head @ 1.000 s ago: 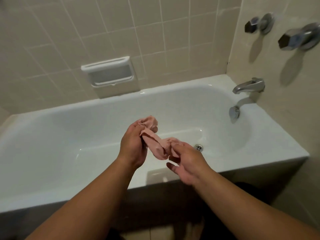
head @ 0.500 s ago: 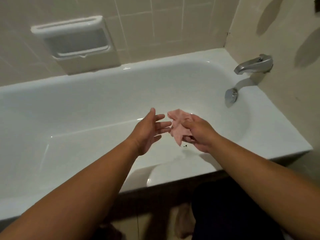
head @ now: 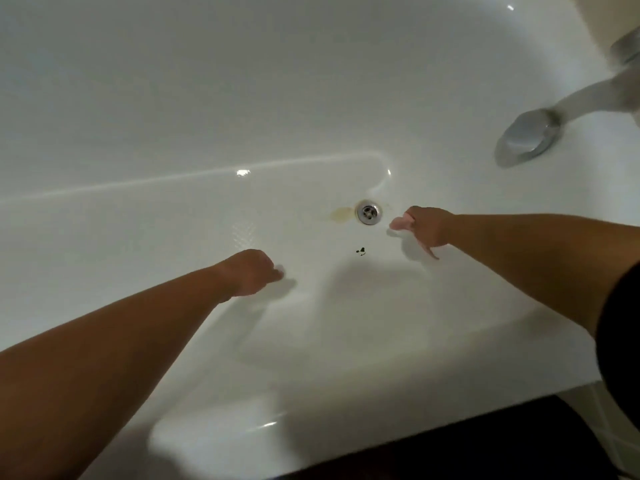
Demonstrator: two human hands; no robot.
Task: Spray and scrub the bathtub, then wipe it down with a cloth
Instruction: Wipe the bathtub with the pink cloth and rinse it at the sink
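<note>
**A:** What has changed?

**B:** Both arms now reach down into the glossy white bathtub (head: 311,375); a moment ago they hovered above it. The right hand (head: 427,230) grips the crumpled pink cloth (head: 400,224) just beside the round metal drain (head: 369,212).

**A:** And the left hand (head: 251,271)?

**B:** It is low near the floor and blurred, so I can't tell its fingers. Wiping looks about to start.
</note>
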